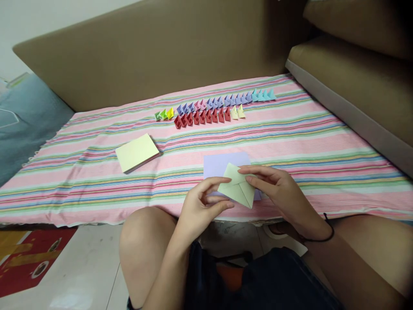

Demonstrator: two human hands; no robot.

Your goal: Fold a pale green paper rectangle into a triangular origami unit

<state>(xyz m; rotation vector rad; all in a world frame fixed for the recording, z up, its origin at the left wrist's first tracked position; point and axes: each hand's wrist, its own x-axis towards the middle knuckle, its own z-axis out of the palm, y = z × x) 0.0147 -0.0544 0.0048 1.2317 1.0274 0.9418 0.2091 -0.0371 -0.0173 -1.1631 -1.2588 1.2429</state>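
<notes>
Between my two hands is a pale green folded paper (238,186), turned like a diamond with crease lines meeting near its middle. My left hand (203,202) pinches its left corner between thumb and fingers. On the upper right edge, the thumb and fingertips of my right hand (274,183) grip the same paper. Beneath it, a lavender sheet (214,163) lies flat on the striped cloth, partly covered by the folded paper and my hands.
A stack of pale yellow paper (137,153) lies to the left. Farther back stand two rows of small folded paper pieces (203,116) in several colours. The striped cloth (97,181) covers the seat, with a brown backrest (161,51) behind and a cushion (355,86) at right.
</notes>
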